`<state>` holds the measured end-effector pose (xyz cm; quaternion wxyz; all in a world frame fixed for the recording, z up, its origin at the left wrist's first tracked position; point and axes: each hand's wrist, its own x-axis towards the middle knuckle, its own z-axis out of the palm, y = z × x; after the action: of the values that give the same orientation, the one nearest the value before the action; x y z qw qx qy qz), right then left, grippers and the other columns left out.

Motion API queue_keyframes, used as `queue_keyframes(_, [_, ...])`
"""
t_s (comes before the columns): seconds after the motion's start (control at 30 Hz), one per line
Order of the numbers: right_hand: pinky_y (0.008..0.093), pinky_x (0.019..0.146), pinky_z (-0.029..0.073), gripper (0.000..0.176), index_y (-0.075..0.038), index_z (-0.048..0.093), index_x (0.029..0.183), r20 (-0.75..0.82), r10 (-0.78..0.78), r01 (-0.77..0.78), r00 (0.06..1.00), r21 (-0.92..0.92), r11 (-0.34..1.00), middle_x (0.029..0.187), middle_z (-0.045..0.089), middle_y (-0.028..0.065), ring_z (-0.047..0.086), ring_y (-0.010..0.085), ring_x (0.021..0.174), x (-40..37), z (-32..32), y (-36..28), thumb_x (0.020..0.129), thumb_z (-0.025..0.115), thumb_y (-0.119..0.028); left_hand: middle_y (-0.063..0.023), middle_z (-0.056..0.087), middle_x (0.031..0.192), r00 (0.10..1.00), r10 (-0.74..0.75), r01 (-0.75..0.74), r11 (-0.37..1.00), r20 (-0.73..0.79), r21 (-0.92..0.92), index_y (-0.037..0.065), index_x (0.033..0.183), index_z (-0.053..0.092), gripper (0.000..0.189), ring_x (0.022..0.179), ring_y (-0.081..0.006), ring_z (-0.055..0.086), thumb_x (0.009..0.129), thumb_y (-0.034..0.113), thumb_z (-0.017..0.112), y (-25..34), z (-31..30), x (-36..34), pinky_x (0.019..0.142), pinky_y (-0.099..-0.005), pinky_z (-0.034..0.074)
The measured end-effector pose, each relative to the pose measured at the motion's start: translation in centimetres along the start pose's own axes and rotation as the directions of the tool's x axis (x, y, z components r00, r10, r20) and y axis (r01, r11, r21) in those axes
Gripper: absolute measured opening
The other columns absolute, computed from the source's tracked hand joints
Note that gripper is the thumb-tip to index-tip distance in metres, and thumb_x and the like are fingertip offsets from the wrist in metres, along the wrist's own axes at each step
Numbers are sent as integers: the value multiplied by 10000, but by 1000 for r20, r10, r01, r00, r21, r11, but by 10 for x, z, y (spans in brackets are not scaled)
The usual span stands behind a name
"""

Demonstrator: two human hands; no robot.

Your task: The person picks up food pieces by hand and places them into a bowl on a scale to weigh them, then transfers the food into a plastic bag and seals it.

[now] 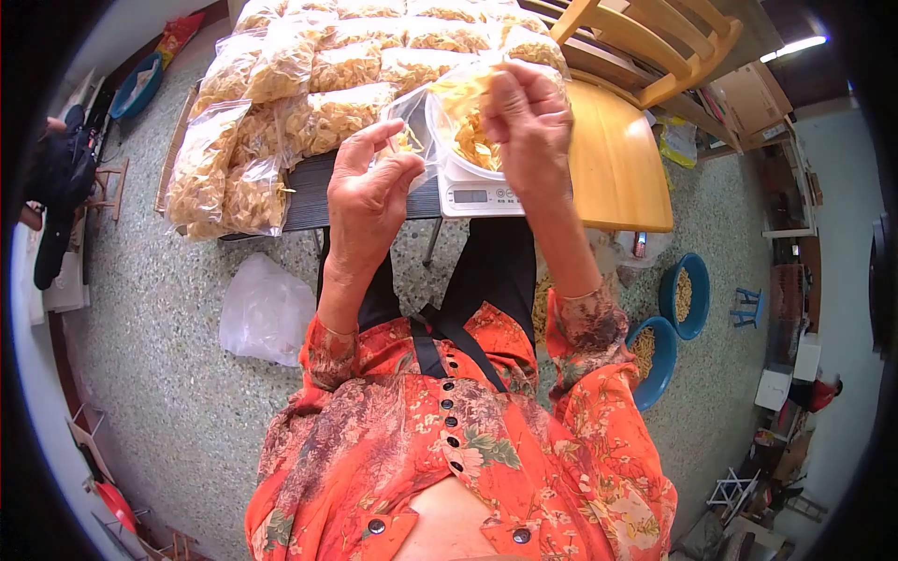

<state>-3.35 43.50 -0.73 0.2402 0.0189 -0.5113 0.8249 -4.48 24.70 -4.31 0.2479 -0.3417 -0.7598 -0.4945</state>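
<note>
My left hand (pixel 369 192) pinches the rim of a clear plastic bag (pixel 421 140) between thumb and fingers. A few pale dried strips show inside that bag. My right hand (pixel 533 126) is closed on some dried yellow slices (pixel 465 92), above a white bowl (pixel 432 117). More dried slices (pixel 477 145) lie in the bowl, partly covered by my hand. Under the bowl stands a white kitchen scale (pixel 479 198); its display is too small to read.
Filled clear bags (pixel 351 117) of dried slices crowd the dark table (pixel 313 192). To the right are a wooden stool (pixel 617 154) and a chair (pixel 655 47). Blue basins (pixel 662 369) and a white plastic bag (pixel 267 309) rest on the floor. Another person (pixel 58 178) is at far left.
</note>
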Motion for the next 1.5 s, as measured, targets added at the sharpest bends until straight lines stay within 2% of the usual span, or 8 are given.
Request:
queue_keyframes(0.17, [190,636,482,235,16,704,1060,300,-103,288,948,-682,672,872,703,36,594,43,691,-11,12,8,883,788,-114,-184,644,1257,999,-5,6,1000,-50,15,37,899,751,172,1111,-315,629,745,-34,779,2,-5,2,943,-387,527])
queue_keyframes(0.53, [247,655,515,171,-5,753,930,103,-160,186,982,-695,694,764,707,45,642,90,709,-3,-36,-5,893,772,-171,-166,665,1218,983,10,-5,1000,-181,31,25,912,760,199,1096,-294,652,734,-63,771,1,-18,6,941,-369,532])
queue_keyframes(0.67, [255,647,521,140,-5,750,940,75,-100,122,992,-751,649,776,714,48,646,86,710,0,-54,-13,896,750,-138,-118,685,1148,999,-43,47,992,-32,119,20,928,763,189,1048,-244,660,758,-60,770,-6,-27,4,908,-341,533])
queue_keyframes(0.87, [275,656,517,163,-21,758,967,327,24,311,945,-915,256,782,712,84,642,118,691,5,-64,-8,876,743,-155,-97,694,1150,991,-42,47,998,-124,37,24,962,768,150,1058,-208,656,817,-18,773,6,-26,5,904,-321,529])
queue_keyframes(0.97, [389,744,548,222,-101,783,896,186,277,145,943,-976,162,838,741,90,707,252,784,9,-61,-10,834,740,-309,-99,694,1155,994,-43,50,996,-97,75,24,962,767,150,1061,-213,655,818,-18,773,3,-24,3,909,-326,529])
queue_keyframes(1.23, [407,790,553,335,-101,785,880,144,380,231,914,-953,-195,852,738,141,716,295,842,15,-37,-10,746,775,-408,-105,696,1157,997,-45,51,993,-61,106,24,958,764,149,1064,-227,653,816,-17,774,5,-19,5,923,-338,525])
queue_keyframes(1.37, [402,781,556,298,-95,785,876,230,305,303,924,-928,-219,854,735,143,717,291,833,16,-49,1,764,763,-371,-110,693,1138,997,-40,46,994,-63,102,27,944,764,161,1063,-236,654,793,-27,778,3,-19,5,897,-340,533])
queue_keyframes(1.5, [346,715,555,240,-47,769,894,227,214,196,950,-968,158,803,733,112,706,207,738,17,-65,-15,828,752,-277,-114,689,1127,996,-52,57,996,-69,74,35,928,766,178,1060,-244,652,768,-41,783,1,-18,4,873,-346,539])
